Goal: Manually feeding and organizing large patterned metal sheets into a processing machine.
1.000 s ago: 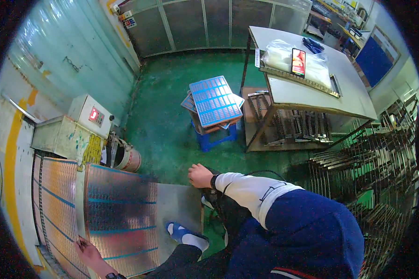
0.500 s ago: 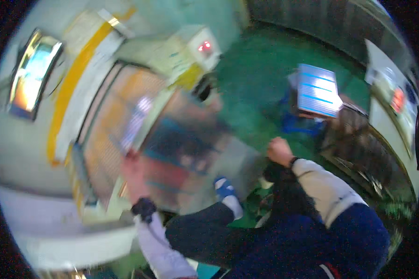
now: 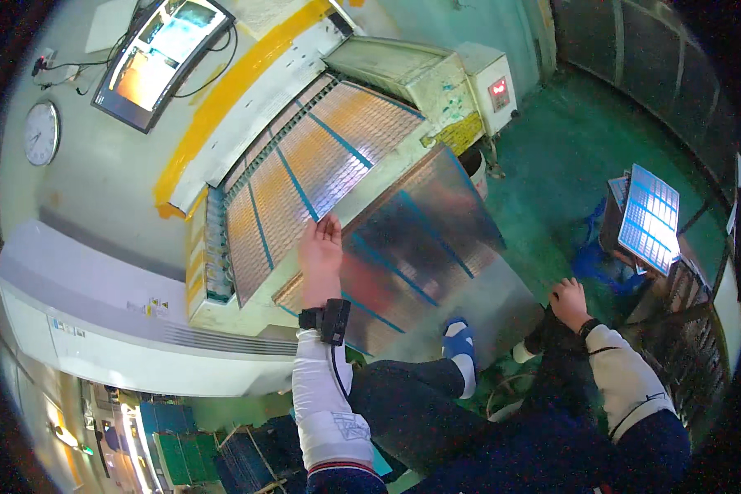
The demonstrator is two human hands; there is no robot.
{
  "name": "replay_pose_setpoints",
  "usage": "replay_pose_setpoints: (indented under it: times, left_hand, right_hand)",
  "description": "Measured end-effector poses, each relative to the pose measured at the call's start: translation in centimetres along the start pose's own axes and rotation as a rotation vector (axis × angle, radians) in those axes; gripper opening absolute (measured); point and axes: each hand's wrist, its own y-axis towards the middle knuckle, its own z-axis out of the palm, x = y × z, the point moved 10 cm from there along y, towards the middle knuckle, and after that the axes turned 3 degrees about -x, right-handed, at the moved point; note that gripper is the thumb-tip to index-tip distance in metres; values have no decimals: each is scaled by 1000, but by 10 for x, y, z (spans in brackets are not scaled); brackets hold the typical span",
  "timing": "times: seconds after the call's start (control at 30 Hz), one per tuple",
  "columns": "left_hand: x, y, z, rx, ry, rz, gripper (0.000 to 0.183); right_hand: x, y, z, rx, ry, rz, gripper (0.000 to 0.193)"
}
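My left hand (image 3: 324, 240) is palm up with its fingers loosely apart, at the near edge of a copper-coloured panel (image 3: 292, 185) crossed by blue strips. Whether the fingertips touch that edge I cannot tell. The panel lies on the bed of a pale machine. Below and to the right, a shiny slanted metal sheet (image 3: 490, 305) carries a second, similar blue-striped panel (image 3: 420, 230). My right hand (image 3: 568, 303) rests on my right knee, its fingers bent but apart, with nothing in them. A dark strapped device (image 3: 335, 321) sits on my left wrist.
A stack of blue-striped panels (image 3: 650, 218) stands on a blue support at the right. Behind the bed is a control box (image 3: 487, 90) with a red display. A monitor (image 3: 163, 62) and a round clock (image 3: 42, 133) hang on the wall. A long white unit (image 3: 140, 321) runs along the left.
The view has turned, so the machine and panels sit further right and are sharper. My left hand remains by the panel's edge, its fingers now clearly seen. My right hand stays at my knee.
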Motion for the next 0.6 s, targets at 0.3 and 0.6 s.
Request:
replay_pose_setpoints:
  times: [0.3,0.6]
  left_hand:
    - [-5,14,-1,97,124,-28,27]
    - [-103,-31,-139,-196,443,402,26]
  right_hand:
    - [-14,86,76,127,283,37,29]
    - [161,221,-41,-127,522,-60,53]
